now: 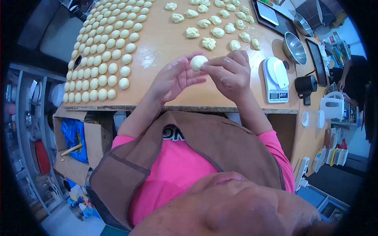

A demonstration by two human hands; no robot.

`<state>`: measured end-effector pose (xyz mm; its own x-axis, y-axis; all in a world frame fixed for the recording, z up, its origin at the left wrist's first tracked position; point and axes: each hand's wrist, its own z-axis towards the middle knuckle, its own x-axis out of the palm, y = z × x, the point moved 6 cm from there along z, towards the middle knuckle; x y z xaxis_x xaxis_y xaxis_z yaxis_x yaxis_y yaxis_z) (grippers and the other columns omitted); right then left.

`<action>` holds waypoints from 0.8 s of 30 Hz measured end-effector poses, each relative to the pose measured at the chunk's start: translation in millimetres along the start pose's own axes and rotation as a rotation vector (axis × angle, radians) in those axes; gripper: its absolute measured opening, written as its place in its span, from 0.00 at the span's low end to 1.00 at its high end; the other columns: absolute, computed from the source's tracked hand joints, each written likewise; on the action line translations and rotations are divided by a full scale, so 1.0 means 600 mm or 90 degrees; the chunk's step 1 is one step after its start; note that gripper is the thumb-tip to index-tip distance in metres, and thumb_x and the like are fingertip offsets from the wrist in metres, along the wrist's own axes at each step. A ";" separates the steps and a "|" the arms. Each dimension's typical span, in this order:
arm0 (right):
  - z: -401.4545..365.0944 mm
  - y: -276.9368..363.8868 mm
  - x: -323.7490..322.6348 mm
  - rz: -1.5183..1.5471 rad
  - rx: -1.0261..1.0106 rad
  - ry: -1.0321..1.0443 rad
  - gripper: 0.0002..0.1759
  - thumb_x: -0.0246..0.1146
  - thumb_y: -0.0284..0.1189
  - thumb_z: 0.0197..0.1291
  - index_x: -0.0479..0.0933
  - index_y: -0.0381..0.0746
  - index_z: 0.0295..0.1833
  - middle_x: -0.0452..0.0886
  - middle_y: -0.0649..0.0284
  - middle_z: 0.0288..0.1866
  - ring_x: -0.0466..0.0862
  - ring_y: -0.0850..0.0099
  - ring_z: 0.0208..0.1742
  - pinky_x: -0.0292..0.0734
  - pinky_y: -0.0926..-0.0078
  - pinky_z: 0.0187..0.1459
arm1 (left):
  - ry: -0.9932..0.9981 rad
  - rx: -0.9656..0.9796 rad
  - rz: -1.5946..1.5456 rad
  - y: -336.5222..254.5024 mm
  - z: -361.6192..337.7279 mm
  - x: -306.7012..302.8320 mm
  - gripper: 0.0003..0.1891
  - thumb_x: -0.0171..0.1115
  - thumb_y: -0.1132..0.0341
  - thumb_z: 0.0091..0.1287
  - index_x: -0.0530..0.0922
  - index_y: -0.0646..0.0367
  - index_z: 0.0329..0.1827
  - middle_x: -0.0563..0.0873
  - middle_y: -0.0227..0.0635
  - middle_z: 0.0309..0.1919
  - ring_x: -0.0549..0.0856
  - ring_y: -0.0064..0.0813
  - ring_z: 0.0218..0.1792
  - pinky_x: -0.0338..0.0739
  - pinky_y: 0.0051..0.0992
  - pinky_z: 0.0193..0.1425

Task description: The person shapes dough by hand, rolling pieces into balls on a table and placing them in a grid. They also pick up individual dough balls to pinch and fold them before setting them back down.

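Note:
A smooth, round dough ball (199, 63) is held above the wooden table. My right hand (230, 74) pinches it from the right with thumb and fingertips. On the other side, my left hand (175, 78) is open, palm turned toward the ball and fingers stretched out; whether its fingertips touch the dough is hard to tell. Rough, unshaped dough pieces (208, 43) lie scattered on the table beyond my hands. To the left, many smooth dough balls (102, 80) sit in close rows.
Right of my right hand stands a white kitchen scale (277, 78). Past it are a steel bowl (295, 49), a black cup (305, 87) and dark trays (275, 15). White flour (147, 58) dusts the table (157, 43). Below left is a cardboard box (98, 139). Another person (352, 82) stands far right.

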<state>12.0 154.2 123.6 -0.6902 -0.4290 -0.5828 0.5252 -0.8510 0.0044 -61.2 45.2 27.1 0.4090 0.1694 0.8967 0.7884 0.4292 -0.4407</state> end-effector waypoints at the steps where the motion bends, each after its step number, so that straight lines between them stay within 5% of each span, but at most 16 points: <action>1: -0.002 -0.002 0.004 -0.001 -0.002 -0.001 0.08 0.67 0.28 0.44 0.83 0.51 0.34 0.83 0.77 0.30 0.73 0.76 0.27 0.62 0.75 0.32 | 0.002 0.001 0.001 0.002 -0.001 -0.007 0.23 0.59 0.69 0.69 0.67 0.63 0.66 0.77 0.44 0.60 0.79 0.35 0.59 0.78 0.32 0.62; 4: -0.004 0.000 0.014 -0.029 -0.006 -0.009 0.09 0.65 0.29 0.46 0.84 0.51 0.35 0.85 0.78 0.34 0.72 0.77 0.27 0.62 0.76 0.32 | 0.015 0.014 -0.007 0.007 -0.004 -0.014 0.21 0.56 0.66 0.72 0.67 0.64 0.65 0.78 0.43 0.58 0.80 0.34 0.57 0.79 0.33 0.61; 6: -0.003 0.003 0.013 -0.038 0.015 -0.037 0.09 0.65 0.29 0.46 0.84 0.50 0.36 0.86 0.77 0.37 0.72 0.78 0.27 0.62 0.77 0.32 | -0.106 0.159 0.177 -0.015 -0.006 -0.018 0.22 0.56 0.67 0.71 0.65 0.64 0.66 0.75 0.47 0.61 0.80 0.33 0.58 0.81 0.32 0.59; 10: -0.007 0.006 0.012 -0.048 -0.010 -0.047 0.10 0.67 0.28 0.44 0.85 0.50 0.36 0.86 0.77 0.38 0.71 0.78 0.26 0.62 0.77 0.32 | -0.110 0.227 0.296 -0.021 -0.010 0.008 0.24 0.58 0.68 0.70 0.65 0.64 0.67 0.75 0.47 0.61 0.79 0.33 0.59 0.80 0.32 0.60; 16: 0.002 -0.012 -0.010 0.067 0.124 -0.109 0.09 0.72 0.29 0.43 0.85 0.50 0.33 0.84 0.78 0.31 0.70 0.76 0.26 0.60 0.75 0.33 | -0.036 0.272 0.448 -0.040 -0.019 0.016 0.25 0.63 0.69 0.66 0.68 0.65 0.65 0.75 0.47 0.62 0.79 0.34 0.59 0.77 0.35 0.63; 18: 0.004 -0.014 0.006 0.119 0.096 0.007 0.08 0.72 0.29 0.44 0.84 0.50 0.33 0.82 0.77 0.28 0.71 0.75 0.27 0.60 0.74 0.34 | -0.025 0.243 0.499 -0.042 -0.018 0.023 0.26 0.64 0.70 0.65 0.69 0.65 0.65 0.74 0.48 0.63 0.79 0.35 0.59 0.77 0.37 0.63; 24: -0.001 -0.012 0.003 0.191 0.179 -0.056 0.08 0.71 0.27 0.45 0.84 0.49 0.34 0.84 0.73 0.31 0.74 0.74 0.29 0.63 0.73 0.35 | -0.022 0.301 0.345 -0.034 -0.014 0.020 0.24 0.62 0.75 0.66 0.70 0.63 0.65 0.77 0.41 0.61 0.80 0.28 0.57 0.76 0.28 0.62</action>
<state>7.1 160.0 121.7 -0.5741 -0.6839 -0.4502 0.5611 -0.7290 0.3920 -68.8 30.7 46.3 0.6653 0.4926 0.5610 0.1913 0.6139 -0.7659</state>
